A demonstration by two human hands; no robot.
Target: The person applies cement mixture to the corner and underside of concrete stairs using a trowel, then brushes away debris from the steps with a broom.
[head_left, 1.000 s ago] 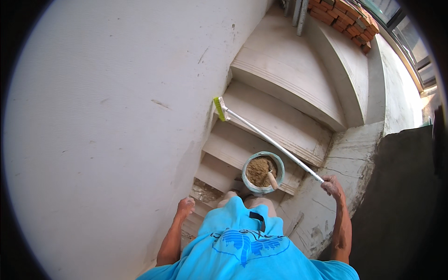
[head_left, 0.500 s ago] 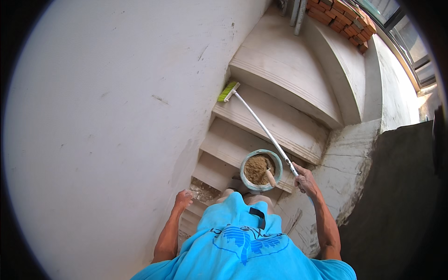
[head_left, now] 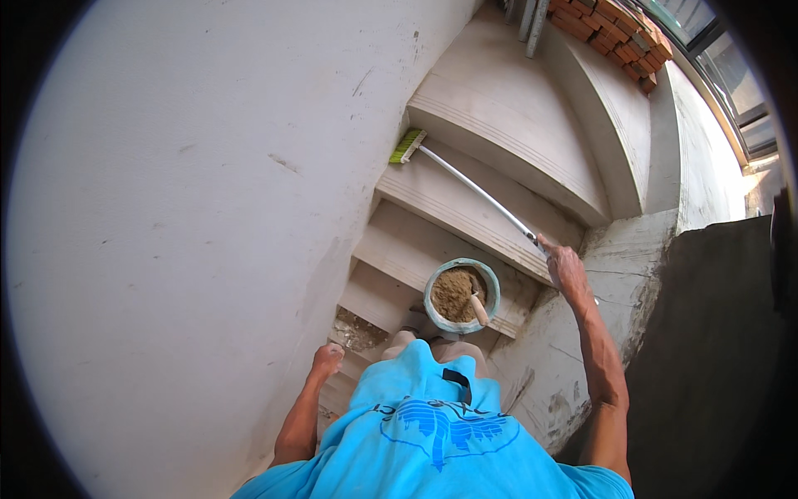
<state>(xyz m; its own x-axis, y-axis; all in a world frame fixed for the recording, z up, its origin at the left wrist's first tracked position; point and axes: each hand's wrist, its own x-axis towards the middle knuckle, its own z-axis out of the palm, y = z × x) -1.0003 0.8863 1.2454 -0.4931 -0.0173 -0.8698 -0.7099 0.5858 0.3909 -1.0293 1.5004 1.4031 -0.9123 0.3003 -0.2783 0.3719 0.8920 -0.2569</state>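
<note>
My right hand (head_left: 567, 271) is closed around the broom's white handle (head_left: 482, 194), arm stretched forward. The broom's green bristle head (head_left: 408, 146) rests at the left end of a stair step, close to the wall. My left hand (head_left: 328, 358) hangs near the wall with its fingers curled, and I see nothing in it. Just in front of my legs stands a round pale-green bucket (head_left: 494, 293) with brown sand or dry mortar (head_left: 452, 295) in it. A trowel with a wooden handle (head_left: 479, 308) is stuck in that material.
Concrete stairs (head_left: 507, 108) rise ahead and curve right. A white scuffed wall (head_left: 191, 224) borders them on the left; a rough low ledge (head_left: 623, 258) runs on the right beside a dark area. Red bricks (head_left: 615, 37) and metal posts (head_left: 538, 29) stand at the top near a window.
My right hand has moved forward and to the right with the broom. The broom head has shifted slightly farther up along the wall. My left hand has barely moved.
</note>
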